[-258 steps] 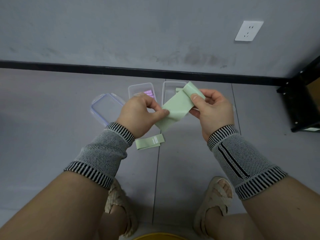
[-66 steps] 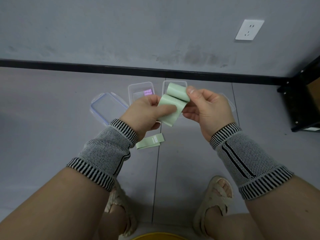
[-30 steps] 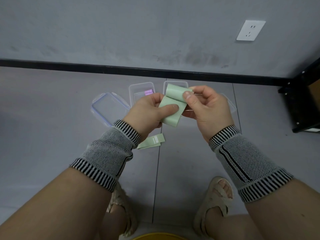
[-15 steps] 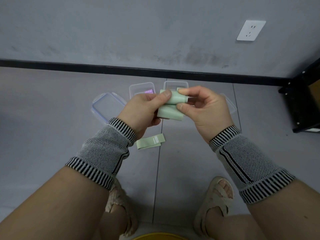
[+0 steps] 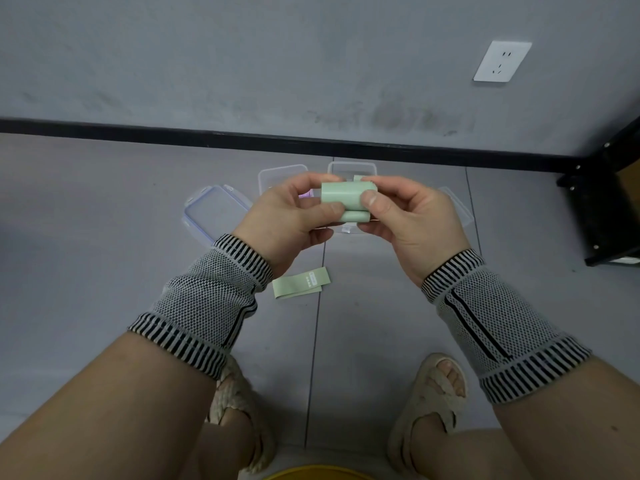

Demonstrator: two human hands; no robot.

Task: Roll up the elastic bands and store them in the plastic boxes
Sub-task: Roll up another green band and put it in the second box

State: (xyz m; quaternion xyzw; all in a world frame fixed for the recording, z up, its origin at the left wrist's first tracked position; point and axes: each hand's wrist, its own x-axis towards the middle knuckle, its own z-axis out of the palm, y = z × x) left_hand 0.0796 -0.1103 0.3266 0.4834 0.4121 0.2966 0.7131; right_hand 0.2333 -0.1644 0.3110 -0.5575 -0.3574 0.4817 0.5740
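Both of your hands have their grip on the same pale green elastic band [image 5: 346, 197], now wound into a short, thick roll held in the air above the boxes. Your right hand [image 5: 412, 223] pinches its right end, thumb on the near face and fingers curled behind; your left hand [image 5: 291, 220] pinches the left end, thumb pressed against the lower fold. The roll looks all but finished: I see no loose tail hanging from it, though the far side is hidden by your fingers.

Just beyond your hands two clear plastic boxes sit open on the floor. The right box [image 5: 351, 167] shows a scrap of green inside, probably a band already stored, but your hands cover most of it. The left box [image 5: 282, 173] shows a bit of purple, likely another stored band; I cannot tell how many it holds. A blue-edged lid [image 5: 214, 213] lies on the floor to the left, and a second lid [image 5: 459, 209] peeks out behind your right hand.

What is left, as I judge it: drop this roll into a box, then deal with the flat green band [image 5: 301, 282] lying unrolled on the floor near your left wrist. Neither box has its lid on yet.
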